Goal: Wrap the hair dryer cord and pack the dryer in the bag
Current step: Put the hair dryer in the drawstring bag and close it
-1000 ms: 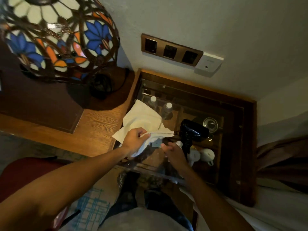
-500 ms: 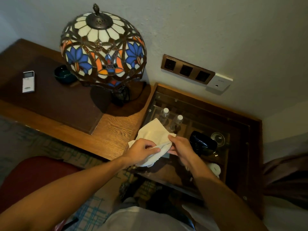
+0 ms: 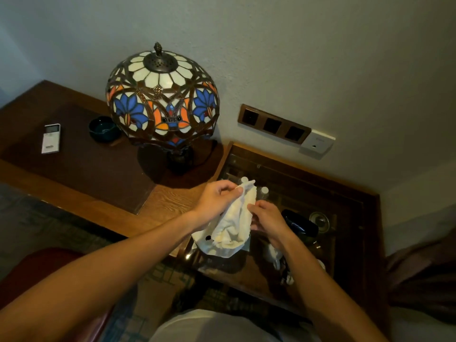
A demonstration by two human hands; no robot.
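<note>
A cream cloth bag (image 3: 232, 228) hangs bunched between my hands above the glass-topped side table (image 3: 345, 193). My left hand (image 3: 217, 201) pinches the bag's top edge. My right hand (image 3: 269, 219) grips the bag's right side, fingers curled into the cloth. The black hair dryer (image 3: 299, 224) lies on the glass just right of my right hand, partly hidden by it. Part of its dark cord (image 3: 286, 270) shows below my right forearm.
A stained-glass lamp (image 3: 161, 97) stands on the wooden desk (image 3: 170, 201) to the left, with a dark ashtray (image 3: 104, 128) and a white remote (image 3: 51, 138). Wall sockets (image 3: 272, 124) sit above the side table. Two small bottles (image 3: 264, 191) show under the glass.
The view has tilted up and to the left. Both hands have lifted the bag off the glass and bunched it; my right hand moved from the dryer to the bag.
</note>
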